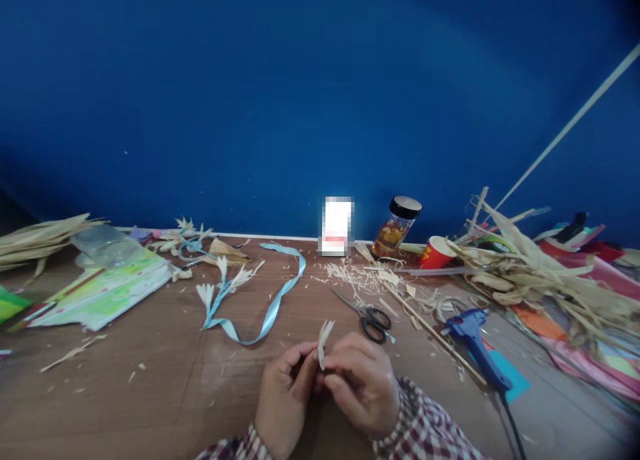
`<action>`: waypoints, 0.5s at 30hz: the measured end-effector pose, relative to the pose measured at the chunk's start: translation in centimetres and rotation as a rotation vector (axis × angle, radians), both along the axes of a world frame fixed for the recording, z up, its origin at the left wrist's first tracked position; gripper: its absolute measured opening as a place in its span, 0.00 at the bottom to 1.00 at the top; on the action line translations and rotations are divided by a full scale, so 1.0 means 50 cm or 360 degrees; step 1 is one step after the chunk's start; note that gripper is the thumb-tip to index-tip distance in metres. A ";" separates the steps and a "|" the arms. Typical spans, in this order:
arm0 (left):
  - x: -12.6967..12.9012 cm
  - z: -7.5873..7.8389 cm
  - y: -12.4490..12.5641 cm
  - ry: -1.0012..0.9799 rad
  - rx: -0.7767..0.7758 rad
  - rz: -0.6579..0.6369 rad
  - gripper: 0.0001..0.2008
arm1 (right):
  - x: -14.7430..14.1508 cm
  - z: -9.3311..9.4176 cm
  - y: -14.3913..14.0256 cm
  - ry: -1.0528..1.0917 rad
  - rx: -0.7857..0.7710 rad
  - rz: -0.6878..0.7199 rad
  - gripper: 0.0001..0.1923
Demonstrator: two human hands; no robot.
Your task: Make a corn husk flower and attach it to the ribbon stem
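Pale husk tuft (325,339), one, small: held above the table (125,407), toward its near edge and about midway along, well apart from the far edge. Judged very light, dry, thin and springy, hardly slippery, easily creased or split. The lower part is pinched by the narrowed fingers of the left hand (281,397); the fingers of the right hand (364,380) are bunched against that end, but whether they are closed on it cannot be told. Best taken by the gathered base, judged stiffest; the fanned tips are best left unpressed.
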State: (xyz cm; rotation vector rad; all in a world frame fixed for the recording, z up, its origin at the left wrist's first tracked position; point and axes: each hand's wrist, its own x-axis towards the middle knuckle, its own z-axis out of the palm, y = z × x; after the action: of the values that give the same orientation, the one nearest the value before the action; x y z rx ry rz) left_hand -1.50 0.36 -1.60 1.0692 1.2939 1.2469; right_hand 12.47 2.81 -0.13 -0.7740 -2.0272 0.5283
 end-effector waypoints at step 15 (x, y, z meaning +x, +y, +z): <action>0.007 -0.007 -0.005 -0.0066 -0.0069 -0.0066 0.09 | 0.006 -0.007 0.026 0.0154 -0.0143 -0.0361 0.10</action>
State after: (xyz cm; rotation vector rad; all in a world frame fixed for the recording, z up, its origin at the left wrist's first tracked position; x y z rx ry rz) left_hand -1.16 0.10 -1.97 1.0289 1.2561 1.1988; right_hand 12.76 4.12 -0.46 -0.9993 -1.8089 0.5180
